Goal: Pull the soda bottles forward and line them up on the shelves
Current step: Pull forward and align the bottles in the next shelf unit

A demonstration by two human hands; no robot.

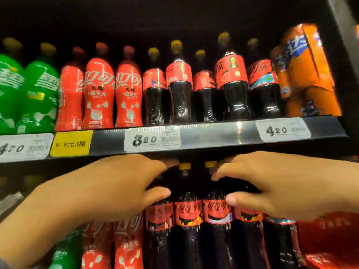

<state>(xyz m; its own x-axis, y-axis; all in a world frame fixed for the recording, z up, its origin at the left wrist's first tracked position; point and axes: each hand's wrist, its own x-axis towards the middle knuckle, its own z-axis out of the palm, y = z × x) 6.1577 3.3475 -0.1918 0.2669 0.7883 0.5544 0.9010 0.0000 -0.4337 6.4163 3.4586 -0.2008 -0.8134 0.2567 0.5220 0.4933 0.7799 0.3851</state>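
The left hand [116,189] reaches in just below the price rail [213,134]. Its fingers and thumb curve round the shoulder of a dark bottle [159,216], thumb in front and fingers behind. The right hand [272,183], also just below the rail, wraps a covered bottle [249,216] whose neck lies hidden under the palm. Its thumb rests at the top of the red labels, and its fingertips touch the neck of a yellow-capped bottle [210,166]. Between the hands a middle bottle [187,210] stands untouched. Above the rail stand green bottles [40,94], red bottles [99,94], more cola bottles [231,84] and an orange pack [307,74].
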